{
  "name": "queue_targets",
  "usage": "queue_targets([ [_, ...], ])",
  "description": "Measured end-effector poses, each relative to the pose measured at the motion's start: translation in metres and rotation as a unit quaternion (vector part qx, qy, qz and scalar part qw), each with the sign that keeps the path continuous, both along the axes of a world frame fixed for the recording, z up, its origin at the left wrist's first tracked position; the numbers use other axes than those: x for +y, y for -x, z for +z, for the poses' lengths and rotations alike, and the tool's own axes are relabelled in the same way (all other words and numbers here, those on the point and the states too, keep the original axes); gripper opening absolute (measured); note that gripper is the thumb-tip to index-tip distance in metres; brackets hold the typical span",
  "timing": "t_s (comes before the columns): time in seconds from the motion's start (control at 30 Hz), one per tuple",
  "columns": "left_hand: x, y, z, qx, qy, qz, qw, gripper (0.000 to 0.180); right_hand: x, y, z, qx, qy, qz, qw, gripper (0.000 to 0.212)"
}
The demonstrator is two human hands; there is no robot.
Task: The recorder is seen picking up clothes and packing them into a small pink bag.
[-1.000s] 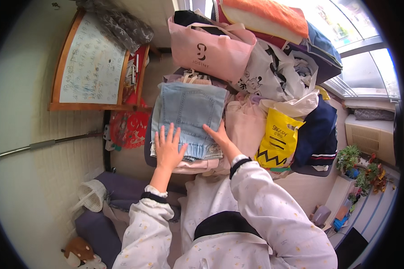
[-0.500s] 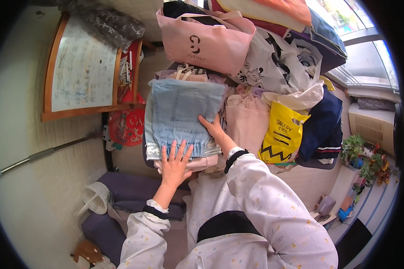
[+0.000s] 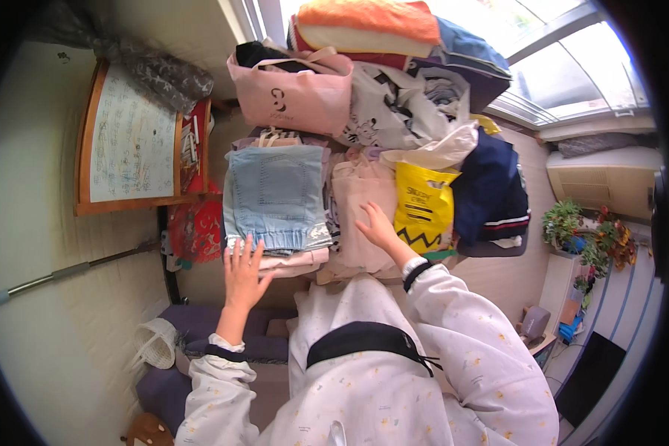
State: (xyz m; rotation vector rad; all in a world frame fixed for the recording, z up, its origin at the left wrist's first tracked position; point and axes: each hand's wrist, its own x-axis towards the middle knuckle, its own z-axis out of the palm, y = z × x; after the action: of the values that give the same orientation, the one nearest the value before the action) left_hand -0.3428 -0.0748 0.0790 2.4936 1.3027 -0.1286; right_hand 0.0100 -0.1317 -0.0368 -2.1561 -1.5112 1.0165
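Note:
Folded light-blue jeans (image 3: 279, 186) lie on top of a stack of clothes, their elastic waistband toward me. Under them a pale pink folded garment (image 3: 293, 262) shows at the near edge. My left hand (image 3: 243, 271) is open, fingers spread, its fingertips at the near left corner of the jeans' waistband. My right hand (image 3: 379, 227) is open too, over the pale pink clothes (image 3: 360, 186) right of the jeans; whether it touches them I cannot tell. Just right of that hand lies a yellow plastic bag (image 3: 424, 204).
Behind the jeans stand a pink tote bag (image 3: 293, 93) and a white plastic bag (image 3: 383, 104) of clothes. Dark navy clothes (image 3: 490, 189) lie at the right. A wood-framed whiteboard (image 3: 134, 134) is at the left, a white basket (image 3: 156, 343) at the lower left, potted plants (image 3: 565, 223) far right.
My right hand has left the jeans and moved right, over the pink clothes. My left hand has drawn back slightly toward the waistband's near edge. The view has shifted.

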Motion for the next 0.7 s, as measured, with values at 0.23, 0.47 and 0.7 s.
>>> queue_targets([
  [0.23, -0.004, 0.027, 0.032, 0.002, -0.031, 0.003, 0.999, 0.069, -0.145, -0.086, 0.102, -0.222, -0.032, -0.124, 0.967, 0.050],
  [0.47, 0.006, 0.012, 0.043, -0.055, -0.018, -0.051, 0.997, 0.071, -0.241, -0.088, 0.146, -0.180, -0.131, -0.401, 0.888, 0.049],
  [0.7, 0.010, -0.003, 0.062, -0.079, -0.044, -0.124, 0.988, 0.070, -0.262, -0.025, 0.202, -0.226, -0.254, -0.417, 0.843, 0.046],
])
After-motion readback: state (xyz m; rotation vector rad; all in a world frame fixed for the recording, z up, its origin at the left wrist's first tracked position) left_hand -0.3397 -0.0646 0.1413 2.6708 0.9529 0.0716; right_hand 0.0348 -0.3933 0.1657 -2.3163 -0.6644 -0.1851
